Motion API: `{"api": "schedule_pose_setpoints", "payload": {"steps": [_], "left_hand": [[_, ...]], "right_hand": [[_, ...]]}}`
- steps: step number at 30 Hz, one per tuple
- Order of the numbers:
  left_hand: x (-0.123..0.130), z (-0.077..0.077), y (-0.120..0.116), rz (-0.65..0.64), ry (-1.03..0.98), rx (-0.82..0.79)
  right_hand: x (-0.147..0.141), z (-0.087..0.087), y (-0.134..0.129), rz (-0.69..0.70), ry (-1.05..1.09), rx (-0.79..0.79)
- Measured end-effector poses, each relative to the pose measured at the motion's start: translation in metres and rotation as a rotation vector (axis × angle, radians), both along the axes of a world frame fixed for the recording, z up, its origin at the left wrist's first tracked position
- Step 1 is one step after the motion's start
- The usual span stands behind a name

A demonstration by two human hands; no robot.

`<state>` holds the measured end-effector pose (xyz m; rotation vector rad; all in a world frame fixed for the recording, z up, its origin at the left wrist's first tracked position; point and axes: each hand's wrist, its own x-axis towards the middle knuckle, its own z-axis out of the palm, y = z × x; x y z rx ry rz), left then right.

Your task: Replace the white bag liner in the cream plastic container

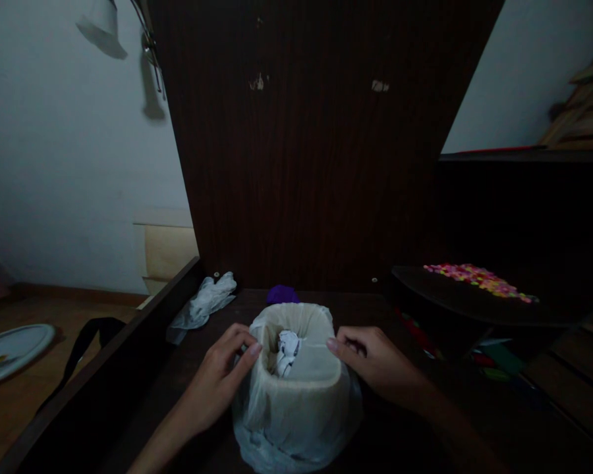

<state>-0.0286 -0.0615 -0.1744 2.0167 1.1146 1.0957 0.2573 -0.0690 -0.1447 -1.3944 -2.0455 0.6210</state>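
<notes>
A small bin lined with a thin white plastic bag stands upright in front of me, the bag folded out over its rim and hanging loosely down the sides. Crumpled white paper lies inside it. At the left rim, the thumb and fingers of my left hand pinch the bag's edge. My right hand grips the bag at the opposite rim, thumb on top and fingers curled. The bin's own wall is hidden under the bag.
A crumpled clear plastic bag lies behind on the left, and a purple item sits behind the bin. Small colourful pieces cover part of a dark shelf at right. A tall dark wooden panel closes the back.
</notes>
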Motion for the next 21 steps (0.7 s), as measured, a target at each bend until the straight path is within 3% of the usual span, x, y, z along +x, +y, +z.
{"api": "schedule_pose_setpoints", "payload": {"steps": [5, 11, 15, 21], "left_hand": [[0.006, -0.013, -0.005, 0.101, -0.072, 0.042], [0.003, -0.019, -0.027, 0.323, 0.070, 0.361], [0.006, -0.024, -0.042, 0.284, 0.115, 0.472], [0.014, -0.025, -0.049, 0.230, 0.050, 0.513]], "right_hand": [[0.000, 0.002, -0.010, -0.016, -0.023, 0.064], [0.006, 0.001, -0.032, 0.036, -0.089, 0.055], [0.003, -0.008, -0.038, 0.044, -0.133, 0.131], [-0.005, -0.017, -0.043, 0.113, -0.149, 0.193]]}}
